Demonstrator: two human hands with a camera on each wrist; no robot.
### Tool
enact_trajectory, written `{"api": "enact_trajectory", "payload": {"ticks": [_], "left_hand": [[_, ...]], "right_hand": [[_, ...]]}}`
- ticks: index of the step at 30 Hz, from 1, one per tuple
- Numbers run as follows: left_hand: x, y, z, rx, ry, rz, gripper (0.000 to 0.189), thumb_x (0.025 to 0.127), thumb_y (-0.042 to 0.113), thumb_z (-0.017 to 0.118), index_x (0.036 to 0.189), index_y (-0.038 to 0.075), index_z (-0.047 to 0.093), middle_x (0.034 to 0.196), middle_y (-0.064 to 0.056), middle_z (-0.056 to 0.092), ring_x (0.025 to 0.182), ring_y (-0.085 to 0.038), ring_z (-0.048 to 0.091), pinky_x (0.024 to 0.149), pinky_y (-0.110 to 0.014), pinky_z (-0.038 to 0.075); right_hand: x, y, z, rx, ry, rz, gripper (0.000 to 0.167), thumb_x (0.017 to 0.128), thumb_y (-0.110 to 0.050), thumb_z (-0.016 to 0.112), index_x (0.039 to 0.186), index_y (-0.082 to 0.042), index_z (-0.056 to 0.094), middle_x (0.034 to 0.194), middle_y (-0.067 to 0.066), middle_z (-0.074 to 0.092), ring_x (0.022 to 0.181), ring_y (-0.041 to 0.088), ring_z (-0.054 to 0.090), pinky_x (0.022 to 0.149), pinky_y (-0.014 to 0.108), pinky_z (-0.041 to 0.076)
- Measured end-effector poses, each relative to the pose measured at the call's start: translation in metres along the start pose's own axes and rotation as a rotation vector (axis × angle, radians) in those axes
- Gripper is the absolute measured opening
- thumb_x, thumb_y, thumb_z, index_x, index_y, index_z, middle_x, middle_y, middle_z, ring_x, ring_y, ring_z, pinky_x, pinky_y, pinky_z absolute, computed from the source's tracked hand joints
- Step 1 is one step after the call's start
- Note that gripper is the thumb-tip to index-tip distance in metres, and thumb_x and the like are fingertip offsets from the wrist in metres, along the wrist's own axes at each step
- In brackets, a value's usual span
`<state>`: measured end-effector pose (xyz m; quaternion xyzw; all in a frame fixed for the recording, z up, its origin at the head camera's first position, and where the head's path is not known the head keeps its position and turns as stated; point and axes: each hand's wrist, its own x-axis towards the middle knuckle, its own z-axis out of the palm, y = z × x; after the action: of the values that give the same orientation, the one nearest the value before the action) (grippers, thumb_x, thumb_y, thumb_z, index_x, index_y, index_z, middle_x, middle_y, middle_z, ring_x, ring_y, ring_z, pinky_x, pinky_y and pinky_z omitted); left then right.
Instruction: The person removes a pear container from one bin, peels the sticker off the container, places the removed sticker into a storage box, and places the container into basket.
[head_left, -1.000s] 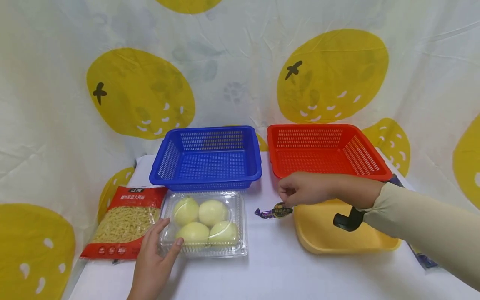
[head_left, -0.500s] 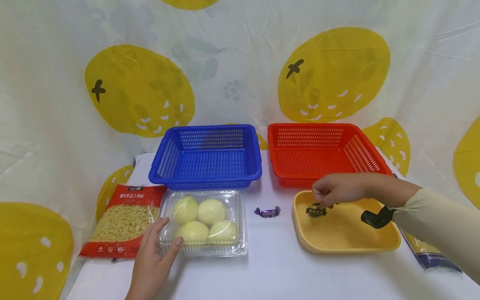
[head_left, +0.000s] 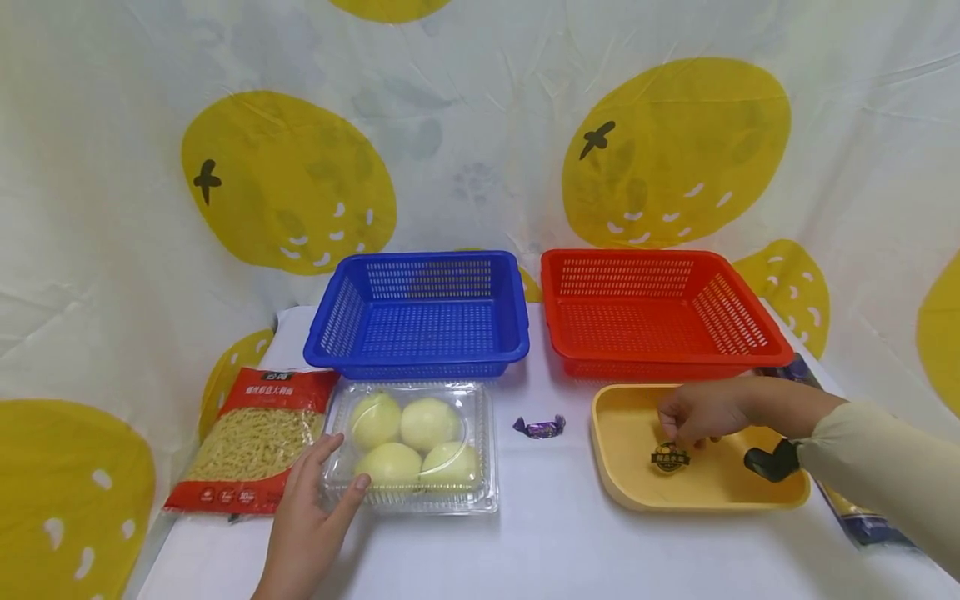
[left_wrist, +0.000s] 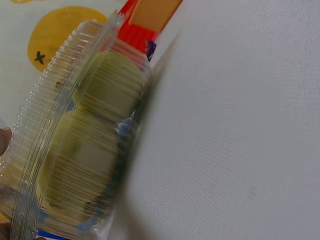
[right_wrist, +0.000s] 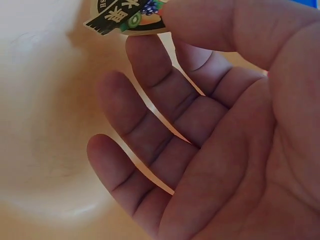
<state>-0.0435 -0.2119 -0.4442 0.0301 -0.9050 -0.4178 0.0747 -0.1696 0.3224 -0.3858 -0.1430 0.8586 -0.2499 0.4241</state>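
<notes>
My right hand (head_left: 705,412) is over the shallow yellow tray (head_left: 701,500), its thumb and forefinger pinching a small black-and-gold sticker (head_left: 670,458). Close up in the right wrist view, the sticker (right_wrist: 145,15) bears printed fruit and lettering, and the other fingers are loosely bent. My left hand (head_left: 311,517) touches the near left corner of a clear plastic box (head_left: 487,450) with fairly straight, spread fingers. Inside the lidded box are several pale yellow-green round fruits (head_left: 390,467). From the left wrist, the box's ridged side (left_wrist: 60,135) shows, with only fingertips visible.
A purple wrapped candy (head_left: 542,428) lies between box and tray. Behind stand a blue basket (head_left: 427,360) and a red basket (head_left: 667,360). At left lies a red bag of spiral pasta (head_left: 247,446). Another package (head_left: 862,517) lies partly hidden beneath the right arm.
My right hand has carried the sticker rightward from beside the candy, across the yellow tray's rim, to above the tray's middle. The left hand has stayed at the box.
</notes>
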Motion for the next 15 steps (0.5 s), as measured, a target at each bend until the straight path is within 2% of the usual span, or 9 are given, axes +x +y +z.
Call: {"api": "enact_trajectory", "payload": {"ticks": [2, 6, 15], "left_hand": [[0.000, 0.000, 0.000, 0.001, 0.003, 0.003, 0.068, 0.102, 0.041, 0.075, 0.158, 0.014, 0.048, 0.166, -0.019, 0.038, 0.153, -0.048, 0.034, 0.116, -0.077, 0.030], [0.000, 0.001, -0.001, -0.001, -0.005, -0.007, 0.068, 0.102, 0.041, 0.075, 0.158, 0.015, 0.047, 0.166, -0.019, 0.037, 0.154, -0.047, 0.033, 0.116, -0.077, 0.029], [0.000, 0.002, -0.003, 0.020, -0.056, -0.051, 0.072, 0.103, 0.049, 0.070, 0.162, 0.017, 0.043, 0.170, -0.017, 0.031, 0.157, -0.045, 0.029, 0.119, -0.075, 0.028]], "right_hand": [[-0.001, 0.001, 0.003, 0.003, 0.004, 0.024, 0.012, 0.092, -0.002, 0.070, 0.091, -0.010, 0.061, 0.080, 0.002, 0.060, 0.073, 0.017, 0.052, 0.060, 0.024, 0.035], [-0.001, 0.008, 0.006, -0.011, 0.005, 0.014, 0.011, 0.093, -0.003, 0.070, 0.091, -0.010, 0.062, 0.079, 0.000, 0.059, 0.071, 0.017, 0.051, 0.059, 0.023, 0.035], [0.005, 0.022, 0.014, -0.104, 0.106, -0.045, 0.010, 0.093, -0.005, 0.073, 0.089, -0.012, 0.066, 0.079, -0.003, 0.061, 0.070, 0.015, 0.055, 0.060, 0.021, 0.039]]}}
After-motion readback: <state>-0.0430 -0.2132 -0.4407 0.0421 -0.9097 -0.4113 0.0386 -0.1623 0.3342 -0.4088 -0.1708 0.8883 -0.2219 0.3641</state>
